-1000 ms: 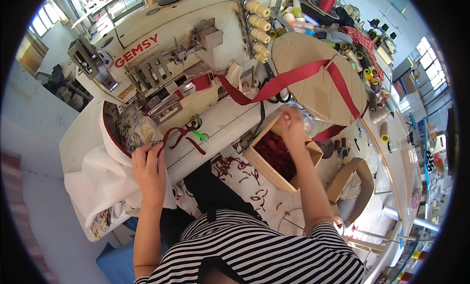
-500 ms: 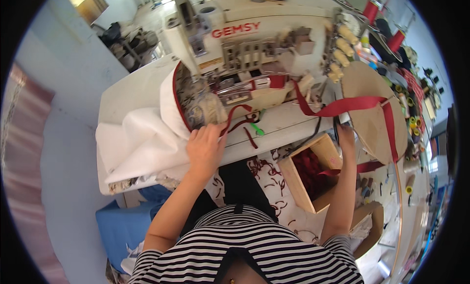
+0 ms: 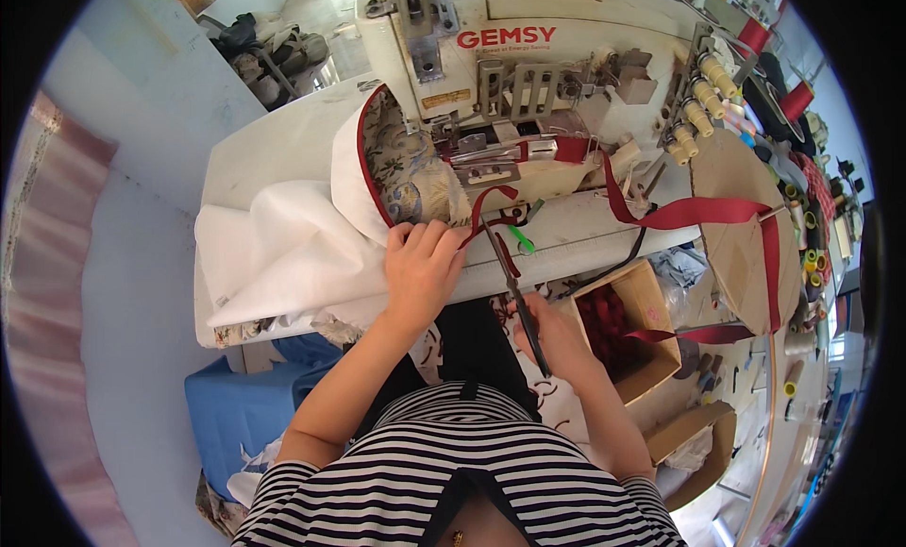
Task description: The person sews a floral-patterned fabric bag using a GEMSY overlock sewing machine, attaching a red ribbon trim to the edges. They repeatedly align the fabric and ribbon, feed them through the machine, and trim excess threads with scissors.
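My left hand [image 3: 421, 275] grips the red binding tail [image 3: 475, 228] at the edge of a white fabric piece [image 3: 283, 240] with red trim and floral lining [image 3: 411, 169]. My right hand [image 3: 557, 337] holds dark scissors [image 3: 521, 311], whose blades point up toward that tail. A small green tool [image 3: 522, 240] lies on the machine bed just beyond them. Behind stands the white sewing machine [image 3: 623, 37], with wide red tape [image 3: 675, 209] running from it over a round cardboard disc [image 3: 727, 264] at the right.
A wooden box [image 3: 661, 356] with red tape sits below right, beside a cardboard box [image 3: 722, 443]. Thread cones [image 3: 708, 94] crowd the right. Blue fabric [image 3: 226, 415] lies low at the left, near a wall with a pink curtain [image 3: 52, 245].
My right hand has gone to beside the disc, taken hold of the scissors and swung them left toward the binding tail. My left hand stays on the fabric. The camera view has turned.
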`<state>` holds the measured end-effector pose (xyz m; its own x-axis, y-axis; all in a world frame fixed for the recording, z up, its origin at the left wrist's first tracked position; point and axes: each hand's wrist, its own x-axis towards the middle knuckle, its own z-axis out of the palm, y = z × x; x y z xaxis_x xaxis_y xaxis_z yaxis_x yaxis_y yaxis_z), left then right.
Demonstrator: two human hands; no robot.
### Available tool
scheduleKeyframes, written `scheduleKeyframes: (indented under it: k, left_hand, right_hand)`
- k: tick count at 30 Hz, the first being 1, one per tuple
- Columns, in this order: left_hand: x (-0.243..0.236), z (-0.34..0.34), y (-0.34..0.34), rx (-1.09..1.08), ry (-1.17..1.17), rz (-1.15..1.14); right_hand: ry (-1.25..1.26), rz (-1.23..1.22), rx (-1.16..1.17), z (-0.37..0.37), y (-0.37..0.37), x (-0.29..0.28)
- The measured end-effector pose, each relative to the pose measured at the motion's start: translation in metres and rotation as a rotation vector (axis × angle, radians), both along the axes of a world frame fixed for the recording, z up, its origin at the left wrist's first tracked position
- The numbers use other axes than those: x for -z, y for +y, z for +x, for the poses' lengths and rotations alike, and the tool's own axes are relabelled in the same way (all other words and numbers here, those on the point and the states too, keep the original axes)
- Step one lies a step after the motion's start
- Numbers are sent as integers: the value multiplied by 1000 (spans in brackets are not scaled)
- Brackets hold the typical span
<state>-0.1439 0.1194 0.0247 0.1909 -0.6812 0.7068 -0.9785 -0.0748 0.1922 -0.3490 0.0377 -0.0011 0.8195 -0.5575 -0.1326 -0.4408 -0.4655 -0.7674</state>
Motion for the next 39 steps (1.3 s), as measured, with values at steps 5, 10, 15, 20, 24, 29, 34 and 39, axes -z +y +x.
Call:
scheduleKeyframes:
  k: [5,10,15,20,24,29,34,39]
  left_hand:
    - [2,2,1,-2,-24,-27]
    - [5,7,2,4,-40,-46]
    - [3,5,3,-5,-39,-42]
    - [4,5,4,-12,-25,-33]
    - [3,5,3,-17,-40,-29]
    - [-5,0,9,-53,-32,30]
    - [-8,-4,14,-68,32,30]
    - [-31,-9,3,-15,24,54]
  right_hand:
    - [-8,-165,-30,16,-10,-2]
    - [10,-227,26,18,-7,2]
    - [-34,-216,30,19,-7,4]
    - [-61,-281,38,19,-5,-2]
    - [-31,-288,66,19,-2,-1]
    - [-111,-158,131,18,0,7]
    - [-247,270,219,16,17,22]
    - [1,761,-98,54,46,29]
